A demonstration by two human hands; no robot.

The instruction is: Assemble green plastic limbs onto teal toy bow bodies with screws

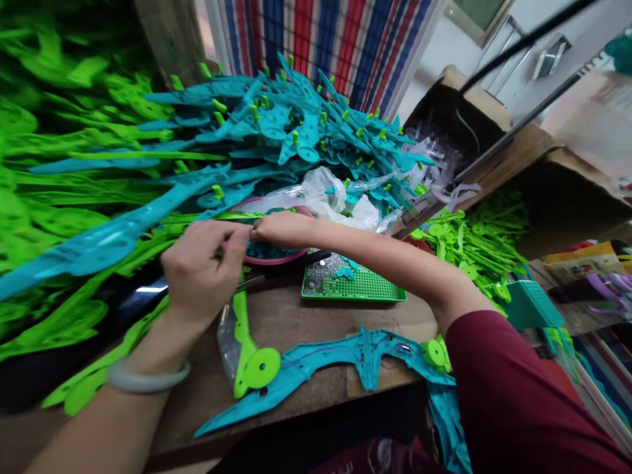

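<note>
My left hand, a pale bangle on its wrist, is closed with thumb and finger pinched together. Its fingertips meet those of my right hand, which is curled shut too. Whatever sits between the fingers is too small or hidden to make out. Just behind and under the hands is a pink-rimmed bowl with small blue pieces inside. On the wooden bench below lies a blue plastic bow-shaped part, thin wires along it. Green round pieces sit at its two sides.
A green perforated tray holds small metal bits, probably screws, and blue pieces. Blue plastic parts pile up at the back, with green parts heaped left and more green ones right. A dark metal rod slants across the upper right.
</note>
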